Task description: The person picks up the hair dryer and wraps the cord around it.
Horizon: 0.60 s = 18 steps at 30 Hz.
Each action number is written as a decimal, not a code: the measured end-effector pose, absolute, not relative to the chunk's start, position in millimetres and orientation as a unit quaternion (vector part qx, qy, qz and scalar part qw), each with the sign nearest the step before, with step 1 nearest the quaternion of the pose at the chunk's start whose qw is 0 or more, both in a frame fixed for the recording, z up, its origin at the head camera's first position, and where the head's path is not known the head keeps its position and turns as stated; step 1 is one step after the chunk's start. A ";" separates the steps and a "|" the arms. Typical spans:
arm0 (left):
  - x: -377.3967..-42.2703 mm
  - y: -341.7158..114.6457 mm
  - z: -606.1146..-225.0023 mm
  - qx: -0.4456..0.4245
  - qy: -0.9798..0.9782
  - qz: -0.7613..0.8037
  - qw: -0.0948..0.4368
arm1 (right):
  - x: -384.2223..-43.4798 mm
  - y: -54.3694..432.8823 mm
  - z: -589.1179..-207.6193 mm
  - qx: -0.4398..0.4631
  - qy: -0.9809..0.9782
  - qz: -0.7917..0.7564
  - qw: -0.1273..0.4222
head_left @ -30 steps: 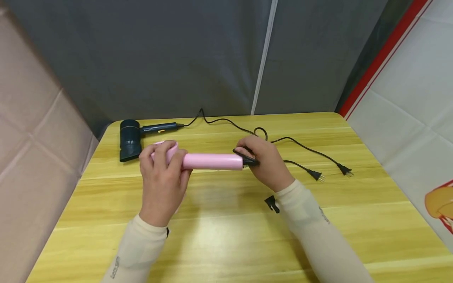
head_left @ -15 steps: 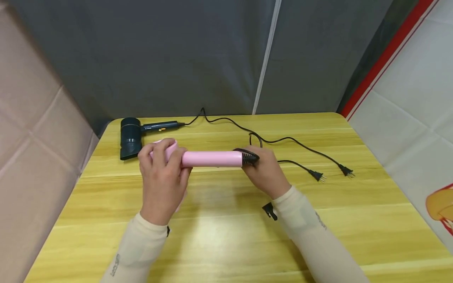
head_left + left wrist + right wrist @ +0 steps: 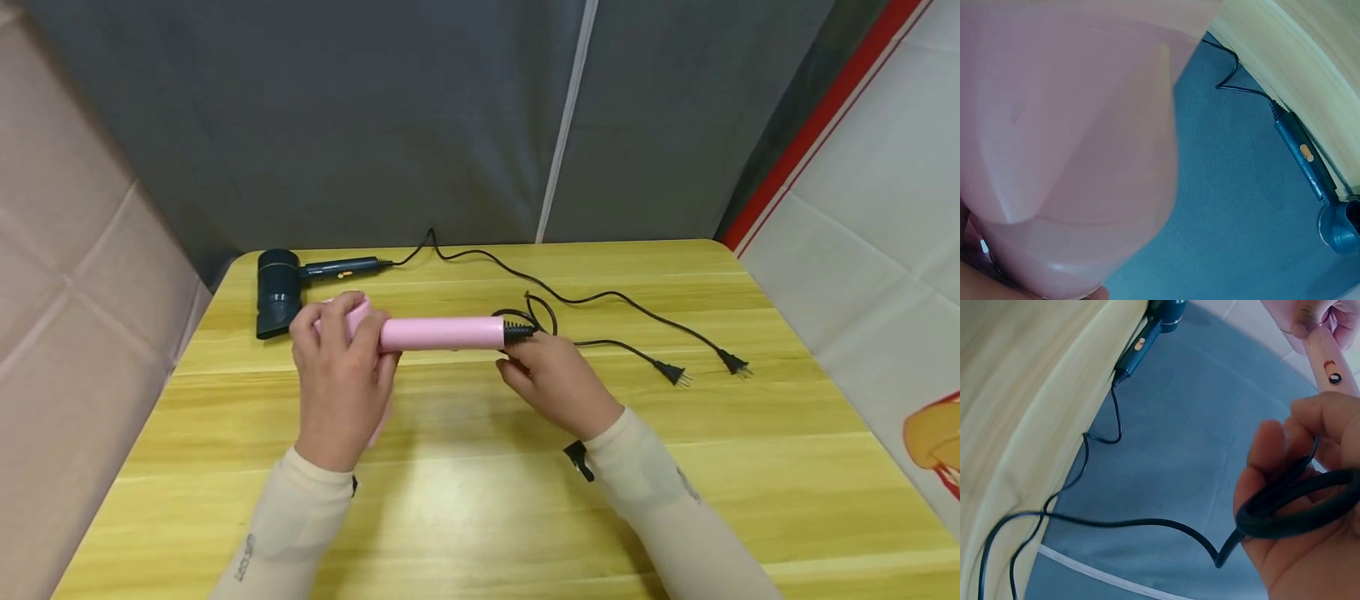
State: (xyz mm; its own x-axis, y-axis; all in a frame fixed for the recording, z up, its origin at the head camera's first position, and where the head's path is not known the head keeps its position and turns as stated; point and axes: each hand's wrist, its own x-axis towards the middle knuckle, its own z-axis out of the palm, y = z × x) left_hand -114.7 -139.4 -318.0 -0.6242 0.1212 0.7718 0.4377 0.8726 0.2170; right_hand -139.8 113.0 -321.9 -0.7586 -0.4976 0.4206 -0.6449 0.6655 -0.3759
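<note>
A pink hair dryer (image 3: 442,333) lies level above the table in the head view, its handle pointing right. My left hand (image 3: 333,375) grips it around the head end, fingers over the top. Its pink body (image 3: 1085,156) fills much of the left wrist view. At the handle's ribbed black end, my right hand (image 3: 562,379) holds the dryer's black cord (image 3: 1272,530), gathered in loops inside the curled fingers. A small switch (image 3: 1335,379) shows on the pink handle in the right wrist view.
A dark teal hair dryer (image 3: 279,287) lies at the table's back left, its cord (image 3: 510,268) running right. Two black plugs, one nearer (image 3: 670,372) and one farther (image 3: 732,362), rest on the wooden table (image 3: 465,517). A grey curtain (image 3: 337,125) hangs behind.
The right hand has moved down slightly under the handle's end, and cord loops now stick out above and beside it. The pink hair dryer has shifted slightly left with the left hand.
</note>
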 end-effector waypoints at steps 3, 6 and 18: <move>-115.3 -138.6 -319.2 -0.158 -0.881 -0.198 0.400 | -137.1 114.8 -322.2 0.320 -0.904 0.236 0.156; -115.8 -137.5 -320.7 -0.160 -0.883 -0.195 0.396 | -135.2 116.7 -323.4 0.328 -0.902 0.213 0.181; -118.1 -136.0 -323.8 -0.149 -0.886 -0.179 0.402 | -133.2 121.0 -321.4 0.386 -0.881 0.123 0.245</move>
